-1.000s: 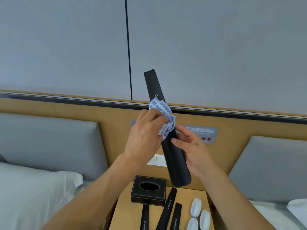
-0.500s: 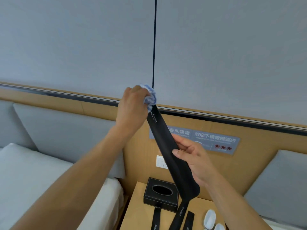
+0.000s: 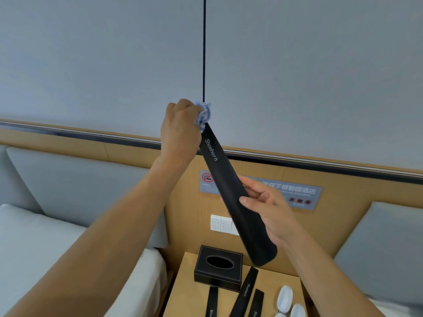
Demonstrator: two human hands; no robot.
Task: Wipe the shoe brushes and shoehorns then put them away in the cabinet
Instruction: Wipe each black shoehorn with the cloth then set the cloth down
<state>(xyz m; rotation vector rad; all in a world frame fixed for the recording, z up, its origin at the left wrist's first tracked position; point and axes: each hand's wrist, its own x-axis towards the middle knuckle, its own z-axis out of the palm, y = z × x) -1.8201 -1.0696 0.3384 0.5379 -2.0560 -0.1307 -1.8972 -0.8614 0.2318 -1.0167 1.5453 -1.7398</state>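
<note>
**Now our cloth is at the top of the shoehorn**

Up it went! A moment ago our left hand rubbed the middle of the black shoehorn. Now it squeezes the blue cloth around the thin top end. We think this shoehorn is nearly clean. Our right hand holds the wide lower part, thumb in front, fingers curled behind. The shoehorn leans up in the air above the wooden bedside table, where more shoehorns wait.

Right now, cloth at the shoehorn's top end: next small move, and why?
Probably draw the cloth back down: the left hand has it bunched at the tip of the held shoehorn, the right hand steadies the lower half, where the blade is bare.
</note>
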